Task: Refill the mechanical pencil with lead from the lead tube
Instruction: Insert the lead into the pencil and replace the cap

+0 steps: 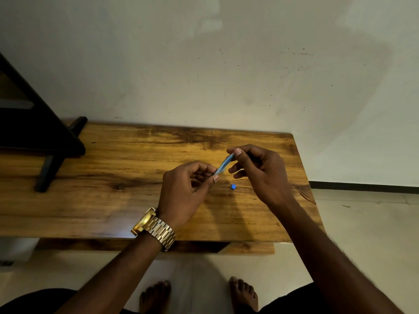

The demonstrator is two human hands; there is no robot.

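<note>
Wooden bench (glossy) against pale wall, tiled floor.

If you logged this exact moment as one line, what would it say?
left hand: holds blue item | right hand: pinches its far end | small blue cap: lying on wooden table

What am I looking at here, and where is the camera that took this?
There is no machine here. A person wears a camera on the head, so the single picture looks down over their own arms. The left hand, with a gold watch on its wrist, and the right hand together hold a slim blue object above a wooden table. Given the job, refilling a mechanical pencil, it is probably the pencil or the lead tube, but it is too small to tell which. A little blue cap-like piece lies on the table just below the hands. A dark stand rests on the table's left end. The person's bare feet show at the bottom.
</note>
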